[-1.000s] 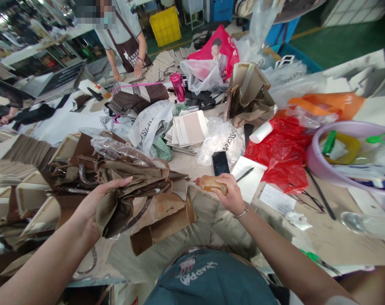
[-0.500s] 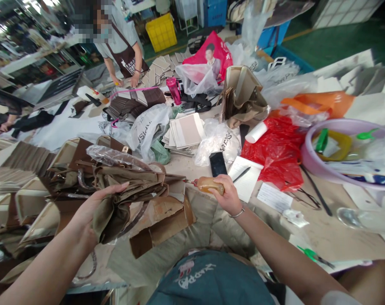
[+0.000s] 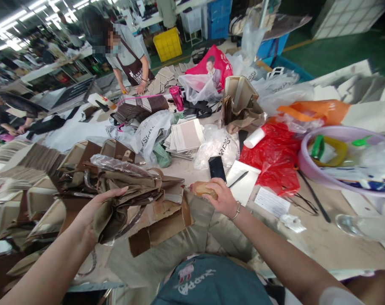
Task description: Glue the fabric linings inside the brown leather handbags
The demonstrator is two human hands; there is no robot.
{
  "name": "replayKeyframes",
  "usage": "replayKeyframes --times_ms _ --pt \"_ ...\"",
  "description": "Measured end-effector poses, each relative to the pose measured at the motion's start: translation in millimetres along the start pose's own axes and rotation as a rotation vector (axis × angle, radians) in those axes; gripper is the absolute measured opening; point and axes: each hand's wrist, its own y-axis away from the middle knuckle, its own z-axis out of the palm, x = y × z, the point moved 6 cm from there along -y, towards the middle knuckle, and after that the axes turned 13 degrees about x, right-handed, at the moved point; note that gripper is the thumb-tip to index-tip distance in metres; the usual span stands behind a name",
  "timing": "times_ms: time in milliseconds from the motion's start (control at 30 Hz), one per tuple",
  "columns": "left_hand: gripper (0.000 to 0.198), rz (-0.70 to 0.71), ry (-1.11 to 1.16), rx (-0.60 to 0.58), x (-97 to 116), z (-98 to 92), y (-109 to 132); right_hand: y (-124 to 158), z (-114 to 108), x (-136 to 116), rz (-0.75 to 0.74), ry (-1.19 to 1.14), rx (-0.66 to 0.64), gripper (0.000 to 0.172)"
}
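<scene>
My left hand (image 3: 92,214) is closed on the olive-brown lining of a handbag (image 3: 141,186), which lies on its side with its opening toward the right. My right hand (image 3: 221,195) grips an amber squeeze bottle (image 3: 200,189) with a reddish neck. The bottle's tip points left, close to the bag's edge; whether it touches cannot be made out. Under the bag lies a piece of brown cardboard (image 3: 163,226). Behind my right hand are a black phone (image 3: 217,168) and a notepad (image 3: 243,192) with a pen on it.
More unfinished bags (image 3: 43,207) crowd the left side. Stacked panels (image 3: 186,135) and plastic bags (image 3: 216,148) lie ahead. To the right are a red plastic bag (image 3: 269,156) and a purple basin (image 3: 305,156). A co-worker (image 3: 132,63) stands across the table.
My right hand and the bottle have shifted slightly left and down toward the bag. My left hand keeps hold of the lining. The head view has tilted up a little.
</scene>
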Motion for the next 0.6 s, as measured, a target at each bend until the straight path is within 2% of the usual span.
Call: replayKeyframes --times_ms 133,300,433,500,600 --pt "0.008 -0.016 0.005 -0.031 -3.5 -6.6 -4.4 6.5 -1.1 7.8 0.101 -0.050 0.046 0.026" --pt "0.007 -0.060 0.033 0.033 -8.2 -10.3 1.3 7.9 5.9 14.1 0.105 -0.035 0.051 0.024" --pt "0.012 -0.074 0.009 0.088 -10.3 -9.8 4.8 0.5 2.1 17.8 0.110 -0.003 0.134 0.026" --pt "0.015 -0.063 -0.022 0.132 -9.9 -11.8 4.8 -1.1 -0.7 16.0 0.137 -0.009 0.134 0.026" --pt "0.013 -0.042 -0.066 0.130 -7.4 -12.4 4.7 1.7 -3.5 6.8 0.187 -0.020 0.087 0.026"
